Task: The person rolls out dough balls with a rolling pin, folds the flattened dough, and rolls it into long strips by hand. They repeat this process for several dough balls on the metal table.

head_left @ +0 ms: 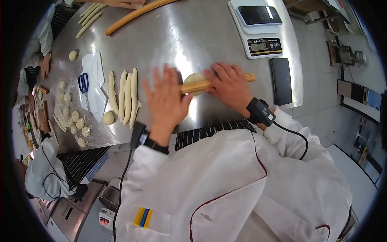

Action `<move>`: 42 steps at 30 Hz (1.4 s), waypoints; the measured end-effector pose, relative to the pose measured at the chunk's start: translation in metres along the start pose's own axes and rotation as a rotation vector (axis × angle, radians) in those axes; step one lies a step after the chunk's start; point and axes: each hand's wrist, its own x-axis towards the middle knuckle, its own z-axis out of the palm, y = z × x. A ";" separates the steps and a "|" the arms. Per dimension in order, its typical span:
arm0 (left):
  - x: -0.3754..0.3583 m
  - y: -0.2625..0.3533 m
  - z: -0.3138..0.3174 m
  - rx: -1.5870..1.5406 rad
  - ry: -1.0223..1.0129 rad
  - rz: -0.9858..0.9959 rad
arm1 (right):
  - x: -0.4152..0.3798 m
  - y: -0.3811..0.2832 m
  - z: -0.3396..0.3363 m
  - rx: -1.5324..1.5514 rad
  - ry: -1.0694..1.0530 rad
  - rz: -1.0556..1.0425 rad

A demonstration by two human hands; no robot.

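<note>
Dough (pixel 194 77), a small round pale piece, lies near the middle of the frame on the steel bench (pixel 169 36), under a wooden rolling pin (pixel 217 82). The left hand (pixel 166 99) is spread flat, fingers splayed, palm pressing on the pin's left end; the right hand (pixel 229 86) lies open over its right part, fingers extended across the wood. Left of the hands, four long dough strips (pixel 127 97) lie side by side, with a dough ball (pixel 108 117) just beside them. A scale (pixel 258 28) sits at upper right, a dark phone (pixel 281 80) below it.
</note>
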 end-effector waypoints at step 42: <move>-0.094 0.010 0.048 -0.115 0.202 -0.091 | -0.092 -0.036 0.024 -0.059 0.117 0.133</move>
